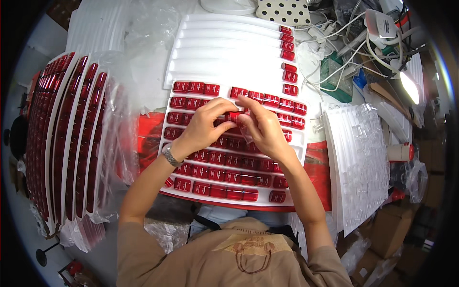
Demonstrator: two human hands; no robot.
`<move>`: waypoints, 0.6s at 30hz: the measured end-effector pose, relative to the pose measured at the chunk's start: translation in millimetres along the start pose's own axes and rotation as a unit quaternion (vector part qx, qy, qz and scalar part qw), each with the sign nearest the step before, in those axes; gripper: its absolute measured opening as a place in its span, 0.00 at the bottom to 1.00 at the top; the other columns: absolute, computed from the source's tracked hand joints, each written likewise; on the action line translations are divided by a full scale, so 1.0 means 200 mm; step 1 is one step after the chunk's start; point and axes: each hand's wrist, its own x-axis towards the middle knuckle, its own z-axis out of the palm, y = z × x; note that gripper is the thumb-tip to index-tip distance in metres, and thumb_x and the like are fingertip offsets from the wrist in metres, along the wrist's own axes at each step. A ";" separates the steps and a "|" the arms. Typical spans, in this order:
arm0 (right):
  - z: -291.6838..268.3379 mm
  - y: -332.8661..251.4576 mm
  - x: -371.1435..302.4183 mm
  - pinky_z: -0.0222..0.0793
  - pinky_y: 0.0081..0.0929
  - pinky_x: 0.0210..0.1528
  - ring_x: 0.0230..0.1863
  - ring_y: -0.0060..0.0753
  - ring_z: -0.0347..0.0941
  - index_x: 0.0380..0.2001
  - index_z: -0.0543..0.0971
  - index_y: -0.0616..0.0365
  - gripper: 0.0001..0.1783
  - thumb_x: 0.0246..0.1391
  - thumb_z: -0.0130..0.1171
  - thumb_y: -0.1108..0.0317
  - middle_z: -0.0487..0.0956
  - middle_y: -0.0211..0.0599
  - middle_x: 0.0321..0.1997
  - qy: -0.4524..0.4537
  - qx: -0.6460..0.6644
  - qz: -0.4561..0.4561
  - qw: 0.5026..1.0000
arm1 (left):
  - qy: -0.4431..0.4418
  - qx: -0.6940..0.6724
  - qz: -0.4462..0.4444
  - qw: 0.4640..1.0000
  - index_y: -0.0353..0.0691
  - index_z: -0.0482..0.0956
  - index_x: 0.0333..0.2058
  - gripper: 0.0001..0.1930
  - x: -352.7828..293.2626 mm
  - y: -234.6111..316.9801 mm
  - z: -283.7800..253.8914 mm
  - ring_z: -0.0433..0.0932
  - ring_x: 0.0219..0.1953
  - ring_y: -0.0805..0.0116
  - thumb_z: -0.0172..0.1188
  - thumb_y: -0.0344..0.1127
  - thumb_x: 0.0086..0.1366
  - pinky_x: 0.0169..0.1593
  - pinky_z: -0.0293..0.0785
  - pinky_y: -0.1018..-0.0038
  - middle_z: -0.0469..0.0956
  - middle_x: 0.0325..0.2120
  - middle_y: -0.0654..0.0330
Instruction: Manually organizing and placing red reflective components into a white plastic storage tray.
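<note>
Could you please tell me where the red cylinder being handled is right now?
In the head view, the red cylinder is just above centre, between the left hand and the right hand, over the nearer white tray.

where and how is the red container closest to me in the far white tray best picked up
Probably from above and slightly left, pinching the red container mid-body across its long sides: it lies on its side at the right edge of the far white tray, with bare tray to its left leaving room.
</note>
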 end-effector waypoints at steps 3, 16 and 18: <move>-0.02 0.00 0.00 0.68 0.31 0.51 0.47 0.39 0.74 0.62 0.60 0.63 0.28 0.60 0.51 0.72 0.71 0.52 0.57 -0.073 0.020 0.000 0.997 | 0.012 -0.161 -0.101 0.982 0.33 0.77 0.39 0.14 -0.04 -0.06 0.01 0.77 0.35 0.68 0.66 0.28 0.54 0.38 0.73 0.77 0.78 0.36 0.58; -0.03 -0.13 -0.12 0.69 0.40 0.43 0.42 0.50 0.70 0.49 0.69 0.63 0.29 0.45 0.67 0.62 0.67 0.50 0.45 0.100 -0.209 0.064 0.971 | 0.001 0.142 -0.005 0.990 0.34 0.79 0.38 0.14 0.09 -0.03 -0.02 0.73 0.39 0.66 0.66 0.31 0.52 0.45 0.70 0.70 0.75 0.34 0.58; 0.02 -0.12 -0.18 0.69 0.40 0.41 0.40 0.48 0.70 0.48 0.71 0.62 0.28 0.44 0.67 0.64 0.67 0.48 0.43 0.038 -0.268 0.064 0.961 | -0.058 0.220 0.044 0.973 0.36 0.79 0.38 0.15 0.11 -0.08 -0.01 0.70 0.42 0.61 0.66 0.31 0.50 0.45 0.66 0.67 0.74 0.35 0.59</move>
